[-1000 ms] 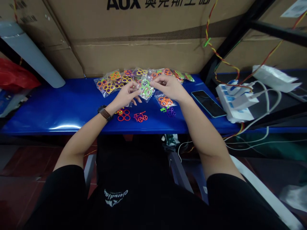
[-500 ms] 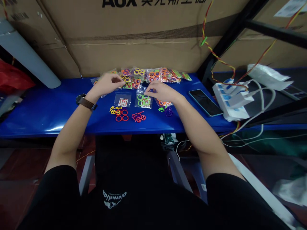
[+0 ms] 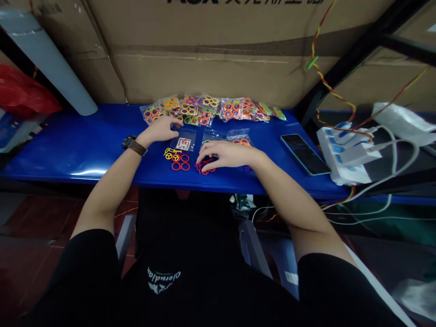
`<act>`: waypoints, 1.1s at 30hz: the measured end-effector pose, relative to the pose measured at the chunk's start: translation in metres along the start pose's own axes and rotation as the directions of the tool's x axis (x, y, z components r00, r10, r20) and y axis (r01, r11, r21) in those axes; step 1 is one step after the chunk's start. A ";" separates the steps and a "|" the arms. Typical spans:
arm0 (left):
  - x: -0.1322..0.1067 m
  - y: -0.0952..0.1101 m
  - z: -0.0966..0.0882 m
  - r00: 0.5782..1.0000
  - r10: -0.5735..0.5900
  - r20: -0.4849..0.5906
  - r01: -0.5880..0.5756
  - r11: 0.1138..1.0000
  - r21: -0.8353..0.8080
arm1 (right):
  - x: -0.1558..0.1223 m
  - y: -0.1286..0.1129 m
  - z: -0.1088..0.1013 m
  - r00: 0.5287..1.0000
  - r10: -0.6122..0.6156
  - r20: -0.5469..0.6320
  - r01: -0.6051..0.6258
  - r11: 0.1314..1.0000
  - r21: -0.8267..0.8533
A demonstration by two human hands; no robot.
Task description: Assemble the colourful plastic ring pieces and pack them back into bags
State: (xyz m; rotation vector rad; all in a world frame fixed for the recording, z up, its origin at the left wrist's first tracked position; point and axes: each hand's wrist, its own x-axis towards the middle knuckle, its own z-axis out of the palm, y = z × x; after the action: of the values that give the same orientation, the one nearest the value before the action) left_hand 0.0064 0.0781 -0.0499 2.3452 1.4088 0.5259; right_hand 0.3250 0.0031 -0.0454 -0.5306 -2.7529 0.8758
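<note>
Head: red pieces (image 3: 205,170) under right hand (image 3: 227,155)

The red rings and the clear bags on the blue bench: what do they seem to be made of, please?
The red rings look like moulded plastic with a smooth, slightly glossy finish, judging by their even colour, though rubber can't be ruled out. The clear bags look like thin, glossy plastic film, being see-through with creased highlights.

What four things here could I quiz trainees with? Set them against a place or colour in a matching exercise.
Things:
1. wristwatch
2. smartphone
3. power strip
4. plastic rings

Places or colours:
A. red
B. on the left wrist
C. white, with cables plugged in
D. flat on the blue bench, right of the right hand

Pairs: 1B, 2D, 3C, 4A.
</note>
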 end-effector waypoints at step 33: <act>0.006 -0.004 0.008 0.943 -0.028 -0.332 -0.016 0.991 -0.130 | 0.031 -0.050 0.035 0.999 0.016 -0.034 -0.027 0.933 -0.358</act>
State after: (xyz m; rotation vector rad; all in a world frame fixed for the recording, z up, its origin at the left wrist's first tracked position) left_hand 0.0098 0.0845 -0.0579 2.2198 1.4686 1.0222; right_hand 0.2730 -0.0407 -0.0421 -0.6282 -2.8948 0.3597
